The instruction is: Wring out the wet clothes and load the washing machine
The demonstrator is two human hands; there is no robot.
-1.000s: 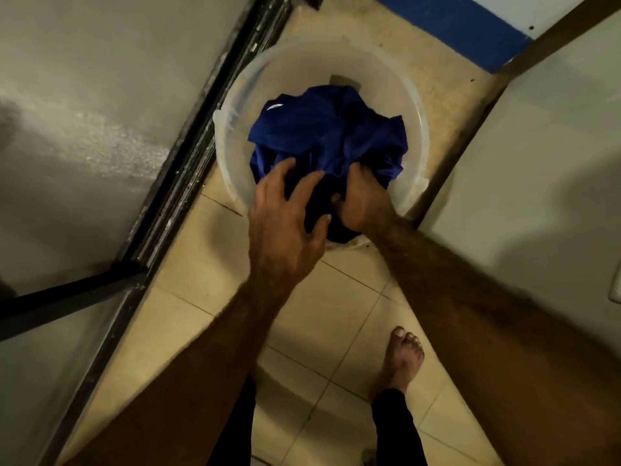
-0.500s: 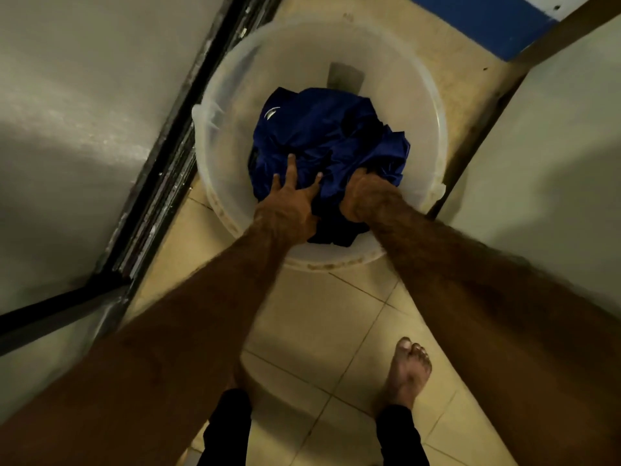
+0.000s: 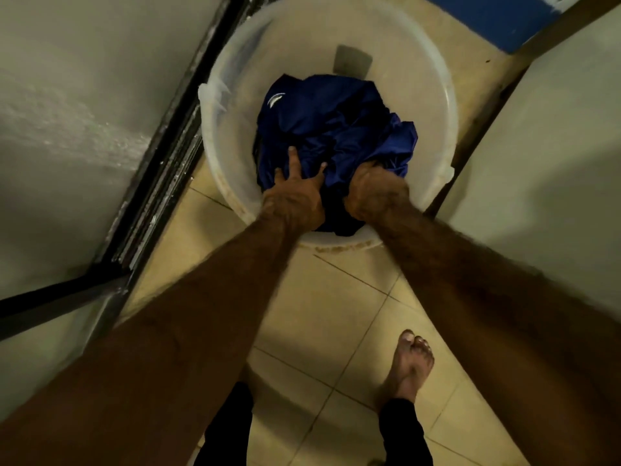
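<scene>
With the crumpled dark-blue shiny garment [image 3: 331, 129] lying inside the round translucent plastic bucket [image 3: 433, 95], the left hand [image 3: 294, 200] pressed on it with fingers spread while the right hand [image 3: 371, 188] dug in (its fingers hidden, grip untellable), so gathering the cloth into one firm bunch before lifting would have suited wringing best.

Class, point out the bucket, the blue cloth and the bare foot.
bucket [image 3: 433, 105], head view, inner wall on the right.
blue cloth [image 3: 322, 122], head view, middle of the bundle.
bare foot [image 3: 408, 366], head view, top of the foot.
</scene>
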